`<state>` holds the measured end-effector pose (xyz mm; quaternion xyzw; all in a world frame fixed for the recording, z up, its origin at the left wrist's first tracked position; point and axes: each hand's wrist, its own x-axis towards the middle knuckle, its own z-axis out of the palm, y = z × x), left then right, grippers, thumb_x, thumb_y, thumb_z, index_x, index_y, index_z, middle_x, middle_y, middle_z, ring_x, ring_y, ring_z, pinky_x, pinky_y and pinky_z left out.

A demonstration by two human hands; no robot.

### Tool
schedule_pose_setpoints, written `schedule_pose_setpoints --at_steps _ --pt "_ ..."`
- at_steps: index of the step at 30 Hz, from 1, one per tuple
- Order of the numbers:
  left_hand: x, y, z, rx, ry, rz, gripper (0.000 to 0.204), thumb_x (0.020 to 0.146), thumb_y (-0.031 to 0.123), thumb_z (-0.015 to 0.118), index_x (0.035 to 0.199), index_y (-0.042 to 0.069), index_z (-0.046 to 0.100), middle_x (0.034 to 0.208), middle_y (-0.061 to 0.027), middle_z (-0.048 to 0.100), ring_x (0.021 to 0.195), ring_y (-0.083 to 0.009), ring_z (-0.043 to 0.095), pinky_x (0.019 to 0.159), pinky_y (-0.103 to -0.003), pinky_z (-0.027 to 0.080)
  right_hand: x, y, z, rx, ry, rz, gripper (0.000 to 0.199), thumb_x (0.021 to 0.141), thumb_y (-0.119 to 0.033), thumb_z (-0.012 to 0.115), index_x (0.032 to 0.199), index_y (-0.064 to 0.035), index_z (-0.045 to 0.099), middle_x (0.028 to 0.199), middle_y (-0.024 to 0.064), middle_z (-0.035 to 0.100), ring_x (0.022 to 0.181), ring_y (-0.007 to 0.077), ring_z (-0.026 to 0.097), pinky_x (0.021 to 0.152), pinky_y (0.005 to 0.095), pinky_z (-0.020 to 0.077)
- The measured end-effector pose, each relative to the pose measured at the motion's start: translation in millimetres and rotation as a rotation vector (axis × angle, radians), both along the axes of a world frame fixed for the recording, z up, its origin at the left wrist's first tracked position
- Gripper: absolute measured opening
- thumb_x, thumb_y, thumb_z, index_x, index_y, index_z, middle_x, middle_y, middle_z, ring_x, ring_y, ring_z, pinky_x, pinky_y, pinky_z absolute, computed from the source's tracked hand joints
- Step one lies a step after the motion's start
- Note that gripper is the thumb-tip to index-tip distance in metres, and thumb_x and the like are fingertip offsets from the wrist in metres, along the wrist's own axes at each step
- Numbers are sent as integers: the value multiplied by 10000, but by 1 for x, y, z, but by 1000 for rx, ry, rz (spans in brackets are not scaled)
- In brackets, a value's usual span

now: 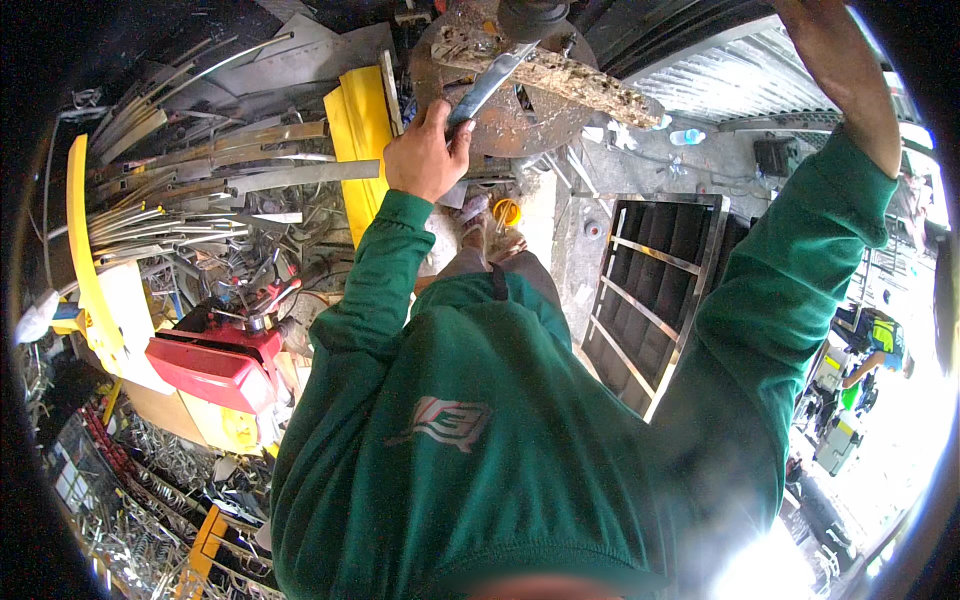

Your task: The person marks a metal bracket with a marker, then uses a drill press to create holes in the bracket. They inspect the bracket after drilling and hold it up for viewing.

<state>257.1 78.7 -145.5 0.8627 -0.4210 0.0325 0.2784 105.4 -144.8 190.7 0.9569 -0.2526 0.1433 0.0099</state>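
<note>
My left hand (428, 152) is closed around the near end of a flat metal bar (487, 82). The bar's far end rests on a worn, rough wooden block (590, 85), right below a dark round machine part (533, 18) that looks like a drill press head. Under the block lies a round, rusty metal table (500, 135) strewn with shavings. On the right, my right forearm (845, 75) is raised and runs out past the upper edge, so the hand itself is out of sight.
Bundles of metal bars (170, 220) and a bent yellow sheet (358, 150) lie to the left, near a red machine (215, 370). A dark panel with a metal frame (650, 290) stands right. Near my feet is a round yellow container (507, 212). Another person (880, 340) is far right.
</note>
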Motion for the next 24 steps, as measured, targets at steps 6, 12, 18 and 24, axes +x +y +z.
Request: schedule_pose_setpoints --at_steps 6,12,18,24 --pt "1 -1 -4 15 -5 10 307 892 409 652 1009 147 543 819 -133 681 677 -367 672 557 -491 529 5 5 0 19 14 -25 417 988 -387 559 995 13 680 901 215 633 858 342 629 800 437 481" --pt "1 -1 3 58 19 2 303 903 407 642 1007 143 537 816 -129 680 672 -360 674 558 -489 529 1 -5 -15 -77 -8 -36 424 989 -396 557 977 11 677 881 207 622 843 318 624 795 428 481" --pt "-8 1 28 192 167 -47 384 941 423 595 1096 75 545 798 -209 684 724 -417 680 627 -528 529 3 -6 -14 -18 -79 -24 434 986 -413 560 973 4 680 897 204 626 859 310 628 808 413 487" --pt "-11 13 51 250 344 -220 477 934 366 591 1150 -35 449 900 -293 660 836 -463 667 738 -540 534 9 2 -2 135 73 32 458 980 -422 576 1044 19 680 948 211 651 907 341 640 825 427 490"
